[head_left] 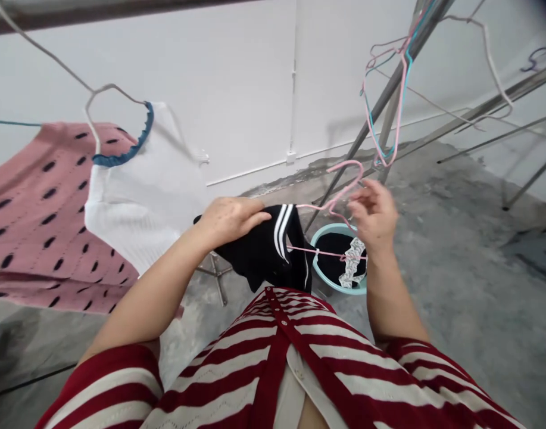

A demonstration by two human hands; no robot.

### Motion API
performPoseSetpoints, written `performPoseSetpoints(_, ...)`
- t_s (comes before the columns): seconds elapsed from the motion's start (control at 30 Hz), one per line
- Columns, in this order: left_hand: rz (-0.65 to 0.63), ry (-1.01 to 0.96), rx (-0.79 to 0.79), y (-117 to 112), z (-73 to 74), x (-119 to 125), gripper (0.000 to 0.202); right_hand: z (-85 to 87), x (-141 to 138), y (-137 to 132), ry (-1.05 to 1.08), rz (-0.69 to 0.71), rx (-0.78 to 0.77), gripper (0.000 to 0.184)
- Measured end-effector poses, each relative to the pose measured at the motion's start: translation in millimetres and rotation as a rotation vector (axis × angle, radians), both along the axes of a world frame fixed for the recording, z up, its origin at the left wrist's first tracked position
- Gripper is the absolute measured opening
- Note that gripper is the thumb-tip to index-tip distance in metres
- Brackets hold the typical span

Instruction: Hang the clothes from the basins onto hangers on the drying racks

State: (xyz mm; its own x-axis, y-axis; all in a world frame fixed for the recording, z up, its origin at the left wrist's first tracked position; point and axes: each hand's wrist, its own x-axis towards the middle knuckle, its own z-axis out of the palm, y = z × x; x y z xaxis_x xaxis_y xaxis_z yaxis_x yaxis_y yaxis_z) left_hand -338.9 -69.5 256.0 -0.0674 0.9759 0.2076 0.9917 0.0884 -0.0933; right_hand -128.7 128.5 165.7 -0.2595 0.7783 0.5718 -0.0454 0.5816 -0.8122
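Note:
My left hand [232, 221] is closed on a black garment [264, 250] with two white stripes along its edge, thumb on top and fingers out of sight behind the cloth. One arm of a pink wire hanger [339, 193] runs into the garment's opening, while its hook points up and to the left. Beside the hanger's free side is my right hand [373, 215], its fingers loosely bent and apart. I see nothing gripped in them. The right end of the hanger passes behind this hand and wrist.
A light blue basin [339, 289] on the concrete floor holds dark cloth and a patterned white strip. At left hang a white top [134, 190] and a pink knit garment [44, 208]. Pink and blue hangers [402, 89] dangle from a metal rack [371, 113] at right.

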Motion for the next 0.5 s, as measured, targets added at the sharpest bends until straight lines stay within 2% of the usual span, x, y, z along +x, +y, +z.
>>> performPoseSetpoints(0.07, 0.094, -0.032, 0.078, -2.1, 4.4, -4.2, 0.031, -7.7, 16.3, 5.1, 0.156, -0.287, -0.003, 0.028)
performPoseSetpoints(0.1, 0.135, -0.046, 0.109, -4.6, 8.1, -5.7, 0.031, -15.3, 25.0, 4.5, 0.184, -0.342, -0.026, 0.025)
performPoseSetpoints(0.13, 0.176, -0.056, 0.138, -7.7, 12.4, -6.4, 0.031, -25.0, 32.4, 2.2, 0.157, -0.314, -0.063, 0.023)
performPoseSetpoints(0.2, 0.241, -0.069, 0.191, -15.0, 21.6, -5.7, 0.033, -48.7, 38.2, -5.7, -0.027, -0.065, -0.132, 0.022)
performPoseSetpoints(0.27, 0.252, -0.083, 0.242, -23.1, 29.9, -1.8, 0.036, -74.2, 26.9, -14.4, -0.244, 0.213, -0.141, 0.022)
performPoseSetpoints(0.3, 0.228, -0.095, 0.259, -27.3, 33.7, 1.2, 0.037, -86.1, 14.9, -18.1, -0.318, 0.302, -0.119, 0.031)
performPoseSetpoints(0.37, 0.136, -0.119, 0.276, -35.9, 40.9, 8.7, 0.037, -106.4, -18.1, -23.5, -0.381, 0.382, -0.039, 0.054)
performPoseSetpoints(0.4, 0.087, -0.130, 0.276, -40.7, 44.4, 12.8, 0.036, -114.3, -36.6, -25.3, -0.394, 0.426, -0.002, 0.057)
performPoseSetpoints(0.5, 0.002, -0.177, 0.265, -58.3, 54.9, 22.0, 0.033, -128.5, -84.9, -28.2, -0.425, 0.630, 0.050, 0.035)
